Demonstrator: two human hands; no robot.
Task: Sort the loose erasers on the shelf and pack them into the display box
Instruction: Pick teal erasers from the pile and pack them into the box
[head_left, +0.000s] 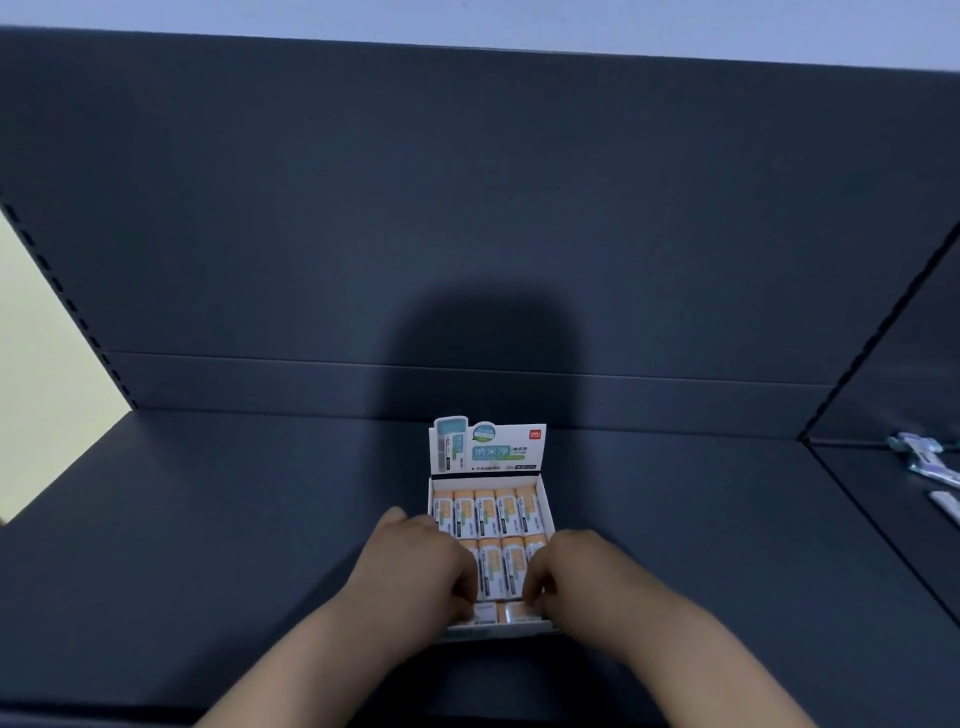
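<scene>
Dark grey shelf (208, 519) under a tall dark back panel (467, 208), pale wall beyond at left (head-shaped shadow cast across the panel). Both forearms reaching in from the near edge, palms down, converging over the near end of the display box (546, 506). Left hand (421, 558) draped over the box's left wall, fingers (465, 597) curled down onto the near row. Right hand (576, 571) mirrored at the right, fingers curled tight, tips pressing on an eraser in the near row; whether anything is truly pinched cannot be told. Box white, lid flap (488, 449) upright at the far end, holding orange-and-white erasers (485, 512) side by side in rows, far row full and uncovered. Small pale items (930, 457) lying on the neighbouring shelf at far right, too blurred to identify.
</scene>
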